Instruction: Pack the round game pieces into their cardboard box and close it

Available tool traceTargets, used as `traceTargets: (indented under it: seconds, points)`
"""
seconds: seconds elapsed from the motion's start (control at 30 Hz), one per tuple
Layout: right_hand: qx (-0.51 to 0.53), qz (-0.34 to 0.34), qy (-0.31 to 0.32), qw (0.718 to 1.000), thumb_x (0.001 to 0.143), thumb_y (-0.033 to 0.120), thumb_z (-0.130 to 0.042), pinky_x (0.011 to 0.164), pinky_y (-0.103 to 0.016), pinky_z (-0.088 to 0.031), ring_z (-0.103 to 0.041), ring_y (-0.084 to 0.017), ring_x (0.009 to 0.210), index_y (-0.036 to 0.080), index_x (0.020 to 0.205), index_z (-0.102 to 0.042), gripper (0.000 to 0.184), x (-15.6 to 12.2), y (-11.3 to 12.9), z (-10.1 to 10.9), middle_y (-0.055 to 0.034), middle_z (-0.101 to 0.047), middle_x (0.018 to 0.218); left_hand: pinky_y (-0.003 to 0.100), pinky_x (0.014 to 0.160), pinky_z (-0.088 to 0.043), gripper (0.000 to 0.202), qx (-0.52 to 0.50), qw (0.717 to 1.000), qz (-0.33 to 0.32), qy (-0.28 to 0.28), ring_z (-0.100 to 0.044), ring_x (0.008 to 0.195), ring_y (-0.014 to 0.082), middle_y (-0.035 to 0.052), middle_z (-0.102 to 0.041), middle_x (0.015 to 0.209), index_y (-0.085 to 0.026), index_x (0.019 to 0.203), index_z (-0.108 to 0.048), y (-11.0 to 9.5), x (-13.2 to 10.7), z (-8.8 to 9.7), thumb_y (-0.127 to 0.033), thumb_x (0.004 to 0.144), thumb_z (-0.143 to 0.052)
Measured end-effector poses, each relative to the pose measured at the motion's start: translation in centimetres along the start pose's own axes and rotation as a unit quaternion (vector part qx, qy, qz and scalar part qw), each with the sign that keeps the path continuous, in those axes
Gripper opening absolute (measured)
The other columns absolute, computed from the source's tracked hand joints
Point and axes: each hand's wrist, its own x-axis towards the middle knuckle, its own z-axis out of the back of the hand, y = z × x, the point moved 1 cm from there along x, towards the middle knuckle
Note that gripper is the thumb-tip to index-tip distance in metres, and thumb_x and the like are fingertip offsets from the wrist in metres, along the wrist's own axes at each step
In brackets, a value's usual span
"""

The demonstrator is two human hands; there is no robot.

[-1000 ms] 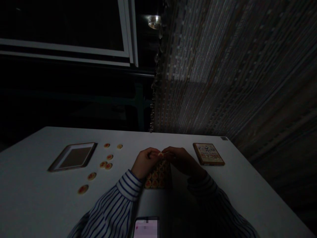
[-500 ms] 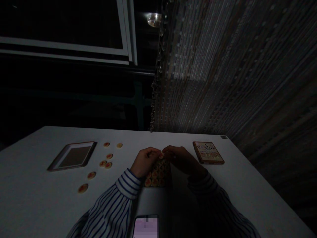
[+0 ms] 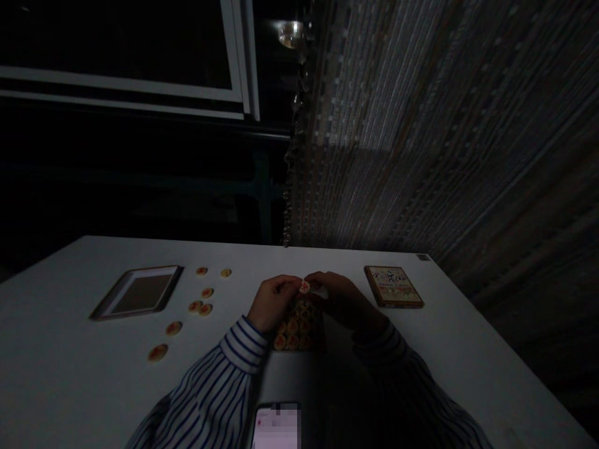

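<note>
One white table, smooth and dimly lit, across the lower view. Beyond, left to right: a pale window frame against black, a bright lamp, a string curtain meeting the far edge in view.

On the surface, from the left: an open tray, then seven loose discs, two of them touching. Left hand with thumb and fingers drawn to a pinch, gripping a red-marked disc over the far part of a case filled with rows of discs. Nearer, a phone. Right hand with fingers bent, tips at the same disc; cannot tell whether sharing the grip. Farther right, a printed box.

Far edge nearly straight, with a small label at its right corner. Bare surface left of the tray, between loose discs and left hand, and broadly right of the right sleeve.
</note>
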Motion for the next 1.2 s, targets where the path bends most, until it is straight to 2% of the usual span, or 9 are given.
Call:
traceTargets:
  seconds: [0.17, 0.37, 0.53, 0.9, 0.97, 1.2]
  points:
    - [-0.023, 0.019, -0.015, 0.999, 0.079, 0.039, -0.049, 0.071, -0.028, -0.038, -0.052, -0.017, 0.080, 0.018, 0.094, -0.056, 0.027, 0.3, 0.1, -0.1, -0.0052, -0.062, 0.087, 0.027, 0.069, -0.047, 0.025, 0.006, 1.000, -0.009, -0.014, -0.061, 0.073, 0.0164, 0.0052, -0.067, 0.077, -0.013, 0.079, -0.064, -0.3, 0.0, 0.0, -0.034, 0.067, -0.058]
    - [-0.041, 0.034, -0.017, 0.998, 0.081, 0.036, -0.047, 0.074, -0.030, -0.037, -0.052, -0.017, 0.083, 0.019, 0.099, -0.055, 0.026, 0.3, 0.1, -0.1, -0.0054, -0.061, 0.090, 0.029, 0.069, -0.047, 0.026, -0.031, 0.999, 0.007, -0.015, -0.061, 0.071, 0.0168, 0.0058, -0.067, 0.076, -0.012, 0.080, -0.064, -1.0, -0.3, -0.2, -0.034, 0.066, -0.060]
    - [-0.061, 0.039, -0.025, 0.997, 0.082, 0.037, -0.045, 0.075, -0.030, -0.037, -0.051, -0.017, 0.082, 0.018, 0.099, -0.055, 0.027, 0.3, 0.1, 0.0, -0.0062, -0.061, 0.091, 0.028, 0.072, -0.047, 0.026, -0.029, 0.999, -0.011, -0.005, -0.061, 0.074, 0.0165, 0.0054, -0.067, 0.078, -0.013, 0.082, -0.063, -1.0, -0.3, -0.1, -0.033, 0.067, -0.059]
    - [-0.119, 0.041, -0.045, 0.991, 0.083, 0.031, -0.044, 0.074, -0.029, -0.035, -0.052, -0.016, 0.086, 0.018, 0.099, -0.055, 0.023, 0.2, 0.6, 0.3, -0.0056, -0.062, 0.093, 0.029, 0.074, -0.047, 0.030, -0.001, 0.999, -0.044, -0.022, -0.060, 0.076, 0.0168, 0.0056, -0.067, 0.081, -0.014, 0.084, -0.064, -1.1, -0.6, -0.1, -0.038, 0.067, -0.058]
    - [-0.122, 0.039, -0.045, 0.991, 0.083, 0.030, -0.044, 0.075, -0.029, -0.035, -0.052, -0.016, 0.086, 0.017, 0.100, -0.055, 0.023, 0.2, 0.5, 0.3, -0.0056, -0.062, 0.093, 0.030, 0.073, -0.047, 0.031, 0.011, 0.998, -0.045, -0.037, -0.060, 0.076, 0.0166, 0.0056, -0.067, 0.081, -0.014, 0.085, -0.064, -0.8, -0.8, 0.1, -0.039, 0.068, -0.057]
    - [-0.140, 0.026, -0.029, 0.989, 0.081, 0.030, -0.047, 0.078, -0.029, -0.033, -0.051, -0.017, 0.089, 0.016, 0.102, -0.054, 0.026, 0.1, 0.0, 0.2, -0.0061, -0.061, 0.097, 0.031, 0.075, -0.045, 0.031, 0.128, 0.977, -0.066, -0.158, -0.059, 0.079, 0.0185, 0.0067, -0.066, 0.082, -0.013, 0.083, -0.063, 1.3, -1.6, 2.2, -0.040, 0.070, -0.053]
